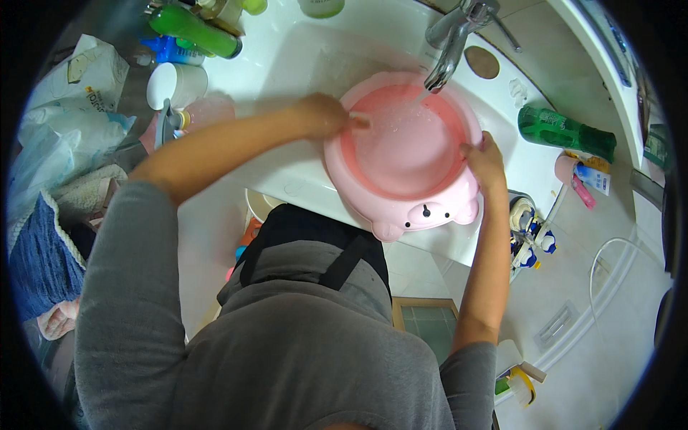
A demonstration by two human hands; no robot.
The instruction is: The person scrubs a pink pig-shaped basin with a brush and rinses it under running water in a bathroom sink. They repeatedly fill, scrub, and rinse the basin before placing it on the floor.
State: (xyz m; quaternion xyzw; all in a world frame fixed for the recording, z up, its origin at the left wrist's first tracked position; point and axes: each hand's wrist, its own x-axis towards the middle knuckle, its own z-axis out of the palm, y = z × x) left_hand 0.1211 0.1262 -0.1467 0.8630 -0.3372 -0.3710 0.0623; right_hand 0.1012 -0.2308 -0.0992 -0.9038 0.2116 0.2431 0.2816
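A pink plastic basin (398,208) with a bear face on its side rests in the white washbasin (269,172), reaching over its front edge. Water from the chrome faucet (443,67) runs into it and pools on the basin floor. My right hand (486,164) grips the right rim, thumb on the inner side. Over the left rim is my left hand (328,115), blurred, with its fingers at the inner wall. A small pale shape shows at those fingertips; whether it is a held thing or the fingers themselves is unclear.
Left of the washbasin stand a green bottle (193,29), a white round jar (177,86) and a pink pump bottle (209,114). Another green bottle (564,133) lies on the right ledge, near a pink cup (565,169) with tubes. A blue towel (43,263) hangs far left.
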